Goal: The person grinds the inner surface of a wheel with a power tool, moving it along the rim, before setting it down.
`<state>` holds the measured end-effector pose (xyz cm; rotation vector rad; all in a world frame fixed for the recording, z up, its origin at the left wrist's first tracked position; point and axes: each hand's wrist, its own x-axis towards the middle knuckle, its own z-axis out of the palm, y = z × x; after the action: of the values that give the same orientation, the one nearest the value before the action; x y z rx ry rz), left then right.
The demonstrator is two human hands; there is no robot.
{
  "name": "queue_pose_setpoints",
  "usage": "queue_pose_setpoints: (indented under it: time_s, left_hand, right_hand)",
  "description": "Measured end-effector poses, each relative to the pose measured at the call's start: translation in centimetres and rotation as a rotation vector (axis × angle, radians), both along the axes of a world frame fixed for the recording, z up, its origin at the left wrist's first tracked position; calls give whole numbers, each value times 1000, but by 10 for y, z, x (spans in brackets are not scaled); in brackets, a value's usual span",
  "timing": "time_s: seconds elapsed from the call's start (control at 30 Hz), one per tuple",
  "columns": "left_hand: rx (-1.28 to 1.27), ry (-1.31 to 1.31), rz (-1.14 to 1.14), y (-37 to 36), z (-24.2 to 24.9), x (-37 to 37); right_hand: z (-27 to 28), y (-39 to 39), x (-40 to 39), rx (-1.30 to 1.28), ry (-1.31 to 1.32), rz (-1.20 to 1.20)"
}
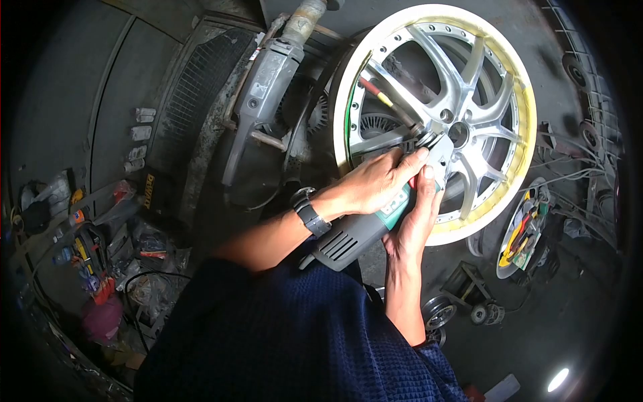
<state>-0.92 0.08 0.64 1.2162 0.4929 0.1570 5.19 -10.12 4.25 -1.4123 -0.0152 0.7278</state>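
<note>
Both hands (pixel 395 197) closed, forearms crossed

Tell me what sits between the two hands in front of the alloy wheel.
In the head view, the angle grinder lies between them: the left hand rests over its top, the right hand closes around it from below, its head against the alloy wheel.

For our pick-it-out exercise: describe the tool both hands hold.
Start at the big silver wheel with the yellow-taped rim. Against its hub sits a grinder, gripped by the left hand and right hand. Unlike the larger grey grinder hanging alongside, it has a green band.
</note>
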Motion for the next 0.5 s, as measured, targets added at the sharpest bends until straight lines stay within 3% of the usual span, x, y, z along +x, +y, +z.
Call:
queue_pose_setpoints:
  time_s: [0.4, 0.5]
  left_hand:
    - [13, -3, -50, 8, -5, 6]
    - [-2, -14, 41, -3, -5, 3]
  right_hand:
    - [3, 9, 0, 52, 16, -10]
    - [0, 1, 1, 26, 14, -10]
